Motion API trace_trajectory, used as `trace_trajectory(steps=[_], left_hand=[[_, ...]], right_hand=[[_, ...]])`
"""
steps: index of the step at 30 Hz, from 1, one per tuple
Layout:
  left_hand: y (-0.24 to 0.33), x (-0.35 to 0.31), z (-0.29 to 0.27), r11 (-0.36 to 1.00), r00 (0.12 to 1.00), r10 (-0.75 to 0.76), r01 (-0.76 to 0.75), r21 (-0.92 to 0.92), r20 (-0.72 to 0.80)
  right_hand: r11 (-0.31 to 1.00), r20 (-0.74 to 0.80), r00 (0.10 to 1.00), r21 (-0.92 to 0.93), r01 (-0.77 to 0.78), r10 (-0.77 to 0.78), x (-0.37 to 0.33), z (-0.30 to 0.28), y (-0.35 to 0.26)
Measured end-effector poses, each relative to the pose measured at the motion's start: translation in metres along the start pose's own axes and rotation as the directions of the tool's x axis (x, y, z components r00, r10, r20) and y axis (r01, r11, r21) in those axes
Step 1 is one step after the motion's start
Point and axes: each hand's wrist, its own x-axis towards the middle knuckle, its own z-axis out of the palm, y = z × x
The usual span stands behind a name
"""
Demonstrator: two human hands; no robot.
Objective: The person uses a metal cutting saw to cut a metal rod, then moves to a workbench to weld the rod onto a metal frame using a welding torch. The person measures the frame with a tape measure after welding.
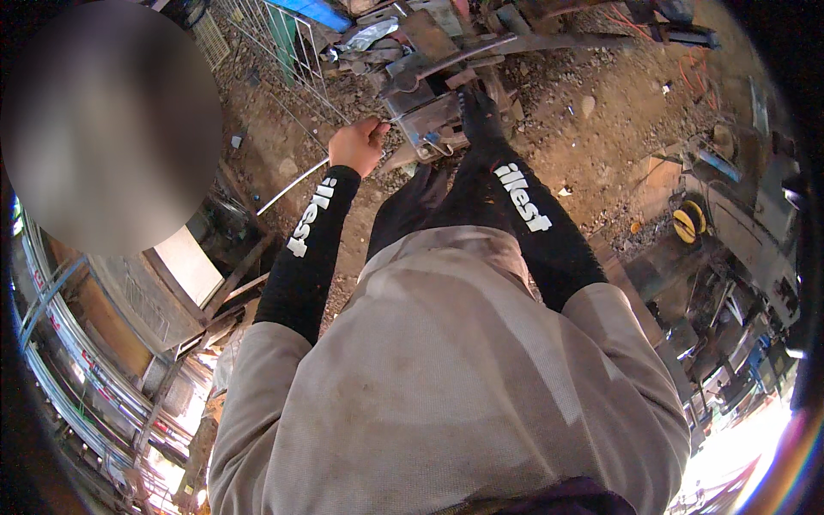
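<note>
My bare left hand [356, 148] is closed around a thin, light-coloured metal rod [292, 187]. One end of the rod sticks out to the lower left; a short thin length shows on the other side of the fist, toward a worn metal block [422, 129]. My right hand [481, 118], in a dark glove, is at the right side of that block, near a dark metal bar [459, 60] lying across its top. The right fingers blend into the dark metal, so their grip is unclear. Small blue and orange marks show on the block's near side.
Scrap metal and a crumpled silvery sheet [367, 36] are heaped beyond the block. A white wire rack [296, 51] leans at the upper left. Dirt ground [592, 103] with pebbles spreads right. A yellow round object [688, 222] lies farther right, and long pipes [64, 335] line the left.
</note>
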Motion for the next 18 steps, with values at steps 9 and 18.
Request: trace_trajectory(steps=[9, 18], left_hand=[[-0.032, 0.037, -0.016, 0.783, 0.989, -0.141, 0.137, -0.607, 0.042], [-0.025, 0.196, -0.020, 0.819, 0.974, -0.222, 0.210, -0.533, 0.043]], right_hand=[[0.997, 0.102, 0.993, 0.054, -0.062, 0.056, 0.033, -0.034, 0.090], [0.808, -0.128, 0.984, -0.588, 0.027, -0.126, 0.102, -0.174, 0.112]])
